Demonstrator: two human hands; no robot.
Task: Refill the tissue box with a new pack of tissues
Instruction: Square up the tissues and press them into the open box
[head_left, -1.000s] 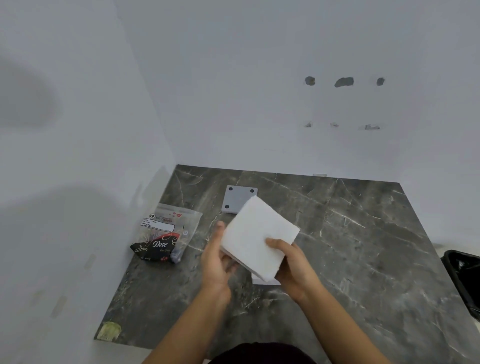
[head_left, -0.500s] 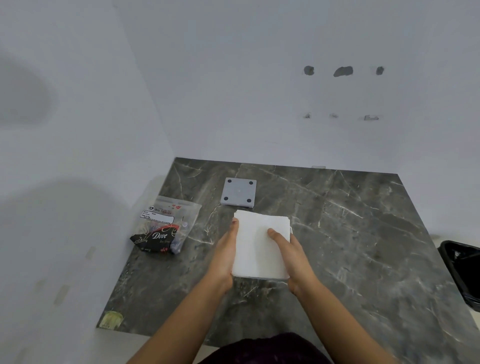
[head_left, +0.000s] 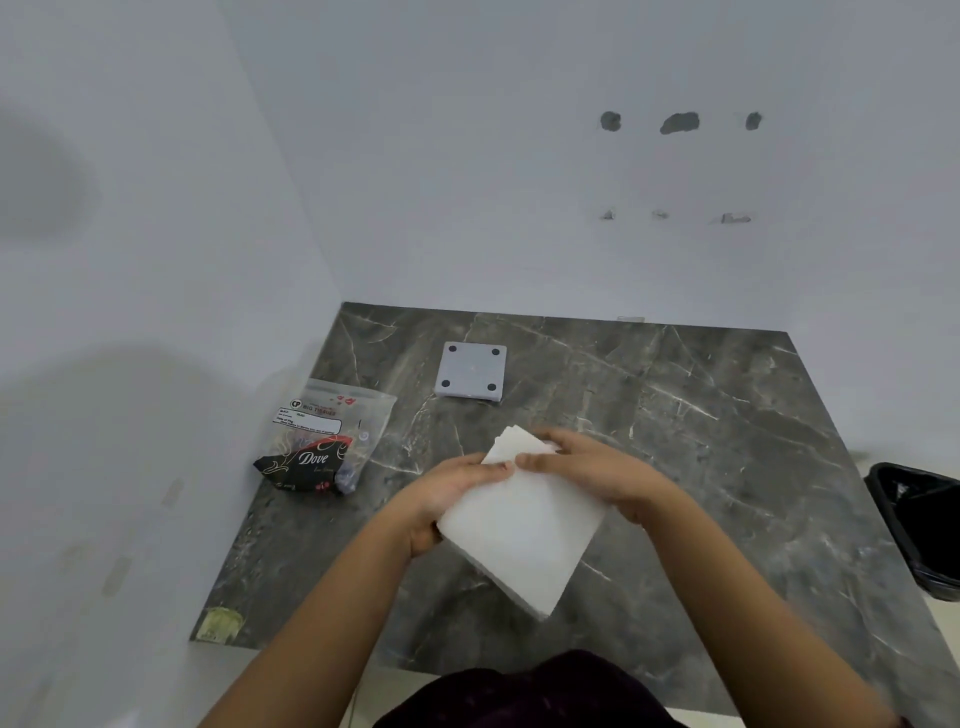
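Both hands grip a tilted white tissue stack

The left hand (head_left: 451, 493) and right hand (head_left: 597, 470) clasp the thick square stack of white tissues (head_left: 524, 525) above the grey marble tabletop (head_left: 701, 441).

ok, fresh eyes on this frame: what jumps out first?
The white stack of tissues held by both hands, left hand and right hand, over the middle of the dark marble table. Behind it lies a square grey plate with four dark dots. At the table's left edge sits a crumpled clear wrapper with a black Dove pack.
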